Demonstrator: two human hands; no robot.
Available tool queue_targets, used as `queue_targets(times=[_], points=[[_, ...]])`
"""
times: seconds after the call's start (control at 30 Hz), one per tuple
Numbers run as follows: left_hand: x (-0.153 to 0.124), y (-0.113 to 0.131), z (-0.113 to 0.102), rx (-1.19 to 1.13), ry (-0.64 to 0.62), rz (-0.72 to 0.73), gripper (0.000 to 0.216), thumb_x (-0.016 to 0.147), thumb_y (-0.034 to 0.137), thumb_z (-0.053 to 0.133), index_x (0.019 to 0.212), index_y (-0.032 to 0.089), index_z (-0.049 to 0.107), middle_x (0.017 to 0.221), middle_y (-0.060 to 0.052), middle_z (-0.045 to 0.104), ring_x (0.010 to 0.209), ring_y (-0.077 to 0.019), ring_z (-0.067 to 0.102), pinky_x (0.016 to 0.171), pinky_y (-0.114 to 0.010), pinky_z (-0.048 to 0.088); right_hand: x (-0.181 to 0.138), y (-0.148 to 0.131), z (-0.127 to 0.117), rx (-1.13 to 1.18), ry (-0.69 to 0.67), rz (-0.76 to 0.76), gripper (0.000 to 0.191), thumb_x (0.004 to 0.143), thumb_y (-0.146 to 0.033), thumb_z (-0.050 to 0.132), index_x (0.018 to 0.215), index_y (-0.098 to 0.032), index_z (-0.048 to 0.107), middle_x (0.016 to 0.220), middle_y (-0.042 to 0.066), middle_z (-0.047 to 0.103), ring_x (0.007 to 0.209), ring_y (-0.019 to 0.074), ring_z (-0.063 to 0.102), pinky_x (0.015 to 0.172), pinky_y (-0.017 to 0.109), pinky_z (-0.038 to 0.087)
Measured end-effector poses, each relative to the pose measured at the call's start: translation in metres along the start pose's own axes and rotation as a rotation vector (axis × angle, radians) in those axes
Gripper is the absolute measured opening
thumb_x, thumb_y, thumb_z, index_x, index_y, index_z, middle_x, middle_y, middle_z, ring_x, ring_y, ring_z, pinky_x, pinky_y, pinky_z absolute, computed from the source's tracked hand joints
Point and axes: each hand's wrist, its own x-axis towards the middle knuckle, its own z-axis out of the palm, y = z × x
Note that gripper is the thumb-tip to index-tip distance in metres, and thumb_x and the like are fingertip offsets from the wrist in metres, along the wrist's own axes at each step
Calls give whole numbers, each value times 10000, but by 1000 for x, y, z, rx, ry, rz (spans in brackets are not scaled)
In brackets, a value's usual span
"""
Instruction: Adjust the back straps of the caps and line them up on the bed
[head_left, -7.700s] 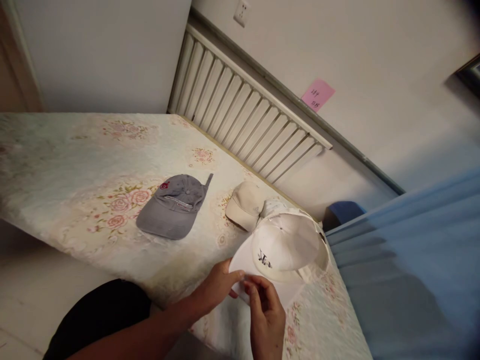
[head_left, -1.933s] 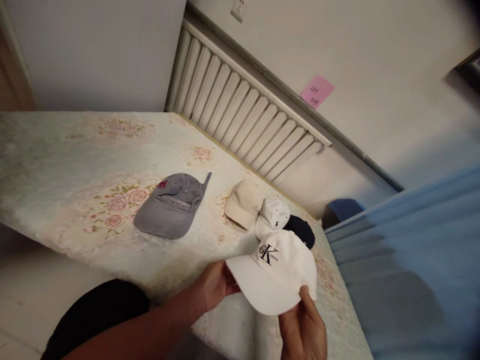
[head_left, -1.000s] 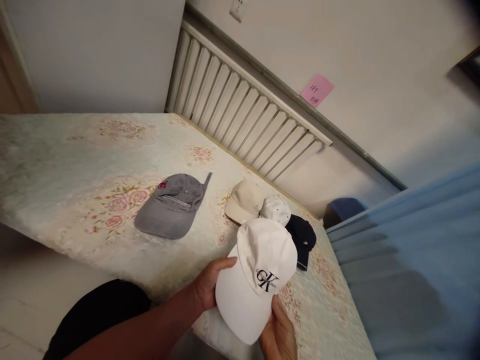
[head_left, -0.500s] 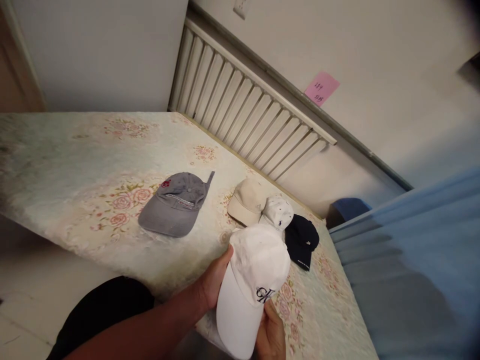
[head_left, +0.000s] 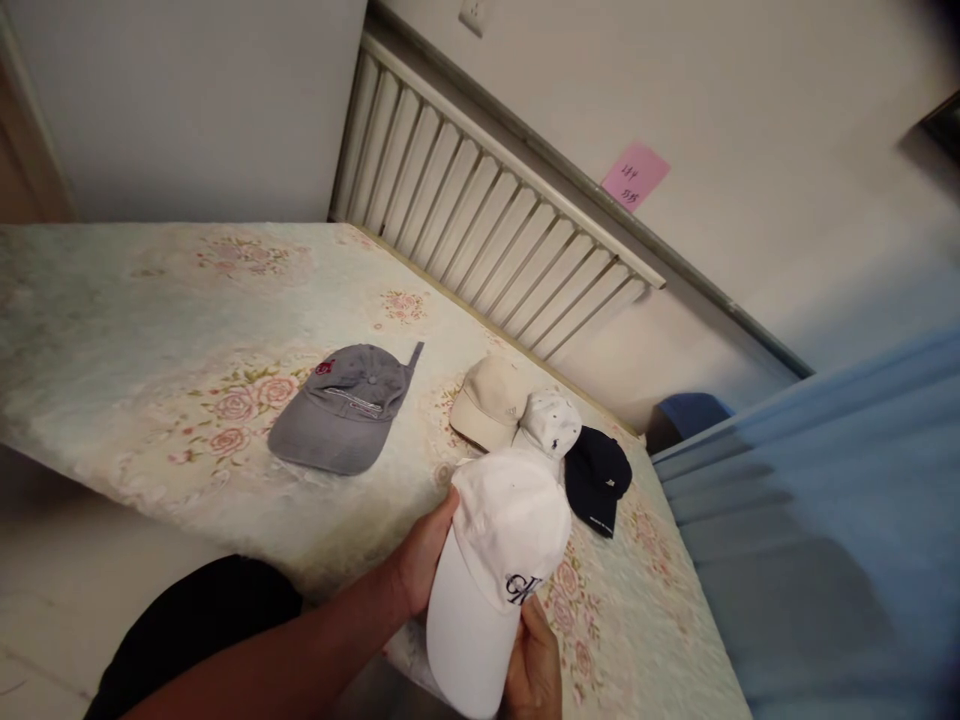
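Note:
A white baseball cap [head_left: 510, 520] with a dark letter logo is held up between both hands, its brim pointing toward the bottom of the view. My left hand [head_left: 424, 555] grips its left side, some fingers hidden behind the crown. At the lower right of the cap, my right hand [head_left: 536, 660] holds the edge near the logo, fingertips partly hidden. Just beyond lie a beige cap [head_left: 491, 400], a small white cap [head_left: 551, 420] with a tiny dark logo, and a black cap [head_left: 598, 478]. Further left rests a grey cap [head_left: 345, 410] with its strap sticking out.
The caps lie on a flat surface with a floral cover [head_left: 187, 330]. A white radiator [head_left: 480, 200] and a wall with a pink note [head_left: 635, 175] run behind it. On the right hangs a blue curtain [head_left: 810, 520], with a dark blue object [head_left: 694, 418] beside it.
The view has shifted slightly, so everything sits a little further left. Both hands keep hold of the white cap in nearly the same pose.

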Motion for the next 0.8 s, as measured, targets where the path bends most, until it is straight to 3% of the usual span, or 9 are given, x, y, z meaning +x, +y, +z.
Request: queue_targets(times=[0.43,0.6,0.8], points=[[1,2,-1,-19,74,8,726,830,655,415,1228,69,571,1063,-152,705,1041,-301,632,970,-383,423,6,6,-5,26,24,-16,557,602,-447,784,1067,-169,657,1034,110,714,1003,301,636,892,467,501],[4,2,-6,-25,48,0,715,836,641,421,1247,72,556,1092,-142,698,1073,-297,618,989,-373,404,9,9,-7,87,-20,39,535,672,-430,747,1125,-172,628,1083,101,700,1041,288,624,898,468,499],[4,2,-9,-20,18,-25,733,818,659,439,1240,72,563,1093,-146,697,1093,-302,608,997,-375,394,11,11,-11,97,-13,14,549,643,-404,775,1125,-183,631,1084,98,701,1035,288,628,879,450,515]])
